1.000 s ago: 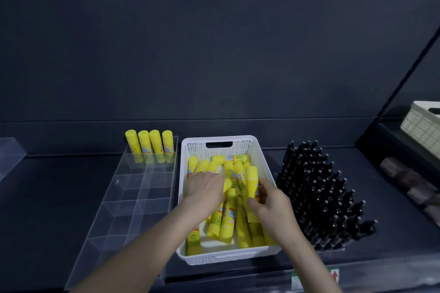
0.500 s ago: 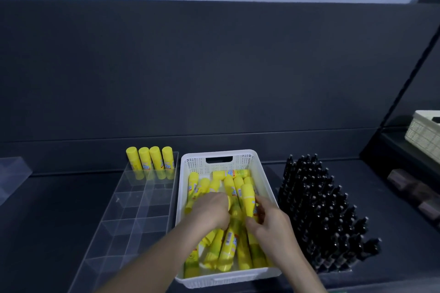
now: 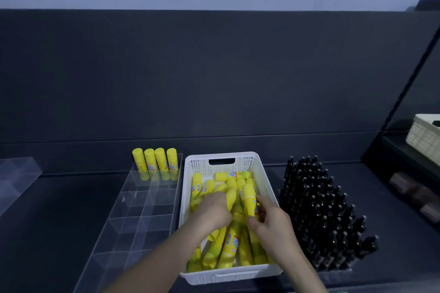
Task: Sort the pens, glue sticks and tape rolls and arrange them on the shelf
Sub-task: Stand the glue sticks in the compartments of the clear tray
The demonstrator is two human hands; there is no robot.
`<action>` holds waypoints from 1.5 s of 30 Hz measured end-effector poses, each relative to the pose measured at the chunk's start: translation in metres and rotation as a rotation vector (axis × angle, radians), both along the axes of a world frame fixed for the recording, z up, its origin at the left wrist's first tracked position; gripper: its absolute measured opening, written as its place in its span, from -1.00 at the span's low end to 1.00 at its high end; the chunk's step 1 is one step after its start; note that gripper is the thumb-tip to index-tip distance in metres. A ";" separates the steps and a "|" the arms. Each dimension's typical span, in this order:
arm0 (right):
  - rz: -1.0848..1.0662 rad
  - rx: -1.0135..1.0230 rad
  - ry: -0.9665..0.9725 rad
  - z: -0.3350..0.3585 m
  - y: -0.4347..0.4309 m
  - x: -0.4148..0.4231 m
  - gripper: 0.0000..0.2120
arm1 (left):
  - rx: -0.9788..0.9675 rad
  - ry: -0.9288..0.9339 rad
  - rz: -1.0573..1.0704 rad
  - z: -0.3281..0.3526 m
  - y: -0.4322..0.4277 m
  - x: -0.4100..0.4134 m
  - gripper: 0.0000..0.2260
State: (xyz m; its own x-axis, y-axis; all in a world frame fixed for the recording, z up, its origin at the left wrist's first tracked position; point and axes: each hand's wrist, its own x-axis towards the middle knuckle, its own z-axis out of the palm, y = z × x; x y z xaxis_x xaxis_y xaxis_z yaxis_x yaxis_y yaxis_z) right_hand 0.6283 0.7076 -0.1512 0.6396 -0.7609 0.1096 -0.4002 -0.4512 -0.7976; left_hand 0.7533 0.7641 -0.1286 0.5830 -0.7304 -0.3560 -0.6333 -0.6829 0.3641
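A: Hands?
B: Right hand (image 3: 273,223) pinches 1 glue stick (image 3: 248,197), near upright, in the basket (image 3: 221,276). Left hand (image 3: 212,211) fingers curled into the loose sticks (image 3: 228,247); can't tell the grip.
A: Sorted?
B: 4 standing sticks (image 3: 156,162) in the organizer (image 3: 142,221) back row. Pens (image 3: 321,209) right of the basket.

Two forearms (image 3: 166,257) of one person, bare along all their visible length from the near edge. Each ends in a bare hand: left hand (image 3: 212,211), right hand (image 3: 271,220).
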 end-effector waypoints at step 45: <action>0.212 -0.013 0.064 0.016 0.080 0.258 -0.80 | -0.901 0.550 0.492 0.000 0.209 0.188 -0.66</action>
